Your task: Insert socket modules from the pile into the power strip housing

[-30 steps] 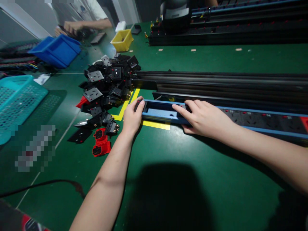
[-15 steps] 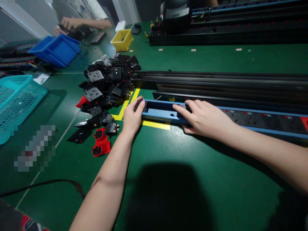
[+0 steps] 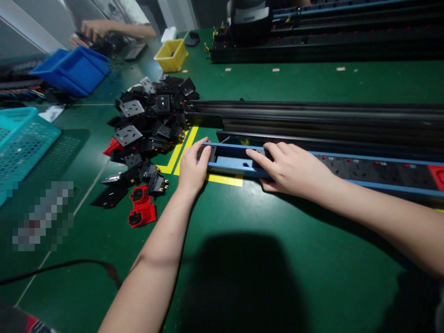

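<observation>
My left hand [image 3: 194, 165] is closed at the left end of a long blue-edged power strip housing [image 3: 231, 162]. Between its thumb and fingers, a black socket module [image 3: 210, 152] sits in the end of the channel. My right hand [image 3: 294, 166] grips the same housing farther right, thumb on the near side and fingers across the top, index finger stretched left over the open gap. Part of another black module shows under its fingertips. To the right of that hand, a row of black sockets [image 3: 385, 171] with red dots and a red socket [image 3: 437, 175] fill the channel.
A heap of black socket modules [image 3: 163, 104] lies left of the housing, with red sockets [image 3: 142, 215] in front. Behind run long black rails [image 3: 312, 111]. A teal basket [image 3: 27, 138], blue bin [image 3: 72, 69] and yellow bin [image 3: 170, 55] stand left. Another person's hands [image 3: 95, 30] work beyond.
My left hand has shifted slightly right along the housing, and the black module under its thumb sits a little farther into the channel. My right hand keeps its hold. The view has drifted slightly.
</observation>
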Available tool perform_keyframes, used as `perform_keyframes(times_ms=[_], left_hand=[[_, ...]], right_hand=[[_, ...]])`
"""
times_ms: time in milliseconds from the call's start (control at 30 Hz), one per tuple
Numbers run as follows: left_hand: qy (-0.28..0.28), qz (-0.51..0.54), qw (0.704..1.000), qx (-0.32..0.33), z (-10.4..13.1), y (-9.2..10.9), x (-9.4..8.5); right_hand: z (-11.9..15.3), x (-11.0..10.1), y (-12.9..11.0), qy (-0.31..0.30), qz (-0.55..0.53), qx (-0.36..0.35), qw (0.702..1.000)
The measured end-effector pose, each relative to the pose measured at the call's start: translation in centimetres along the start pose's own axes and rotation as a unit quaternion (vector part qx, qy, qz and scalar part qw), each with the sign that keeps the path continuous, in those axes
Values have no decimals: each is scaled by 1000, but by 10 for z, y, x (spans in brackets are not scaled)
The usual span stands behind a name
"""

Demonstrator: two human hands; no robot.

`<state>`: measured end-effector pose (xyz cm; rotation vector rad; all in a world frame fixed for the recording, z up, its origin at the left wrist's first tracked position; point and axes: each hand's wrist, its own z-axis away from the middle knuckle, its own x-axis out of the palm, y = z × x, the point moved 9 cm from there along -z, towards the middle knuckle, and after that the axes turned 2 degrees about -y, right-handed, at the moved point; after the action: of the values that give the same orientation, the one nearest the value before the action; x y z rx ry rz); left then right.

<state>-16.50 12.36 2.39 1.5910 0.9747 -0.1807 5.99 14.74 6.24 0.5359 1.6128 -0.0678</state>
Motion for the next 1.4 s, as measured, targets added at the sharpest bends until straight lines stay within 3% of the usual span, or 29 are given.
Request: perform_keyframes(times_ms=[100,167,467,600,967,1167,1400], left_hand=[[68,-18,997,-7,2,0,-11],[81,-16,997,-12,2,-1,-13],[19,-34,998,53,3,21,-5],[33,-98,989,101,9,36,-4],[-32,-227,922,311,33,77,20],[-86,-220,913,332,35,76,32],[-81,-246,893,368,39,78,37]], right_hand=[[0,0,0,2,-9,1,1000],[0,0,0,0,-7,2,1000],[1,2,1,1,-3,7,1000],[0,3,2,1,-1,10,1000],[-1,3,2,-7,13,14,1000],[-1,2,2,-7,16,13,1000],[-1,3,2,-17,10,18,1000]])
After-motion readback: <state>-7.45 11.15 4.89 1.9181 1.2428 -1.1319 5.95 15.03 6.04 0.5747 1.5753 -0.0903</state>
